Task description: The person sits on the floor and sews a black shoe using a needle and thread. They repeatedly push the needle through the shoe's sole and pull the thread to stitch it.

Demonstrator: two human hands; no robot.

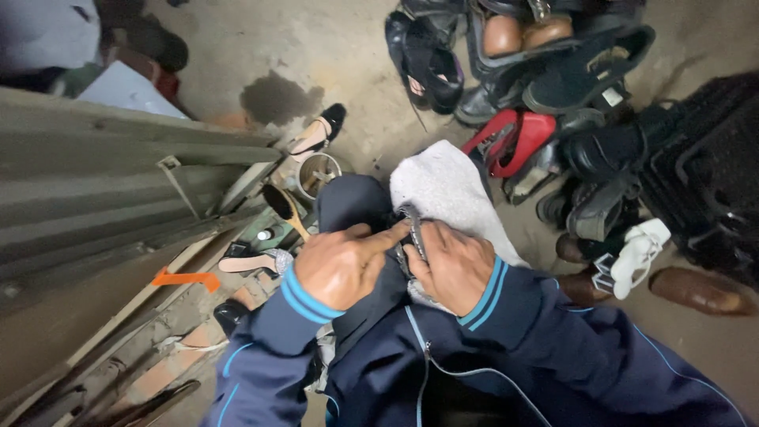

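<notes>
Basically both hands are working one dark shoe (411, 225) in the lap, on a grey cloth (447, 186) draped over the knee, probably to give a pad and keep the trousers clean. Left hand (344, 265): fingers curled together, forefinger stretched toward 2 o'clock and pressing on the shoe's edge, likely to pin it. Right hand (452, 265): fingers closed on the shoe from the 4 o'clock side, so it looks braced from both sides; whether it also pinches a small tool, cannot tell. At 10 o'clock of the hands, close in, a wooden brush (285, 207) and a small tin (318, 172) sit beside the knee, within reach. Further at 9 o'clock, rough wooden planks (103, 182). Far out from 12 to 3 o'clock, a pile of shoes (553, 87) on the concrete floor (261, 39), including a red one (518, 138) and a brown one (700, 291).
</notes>
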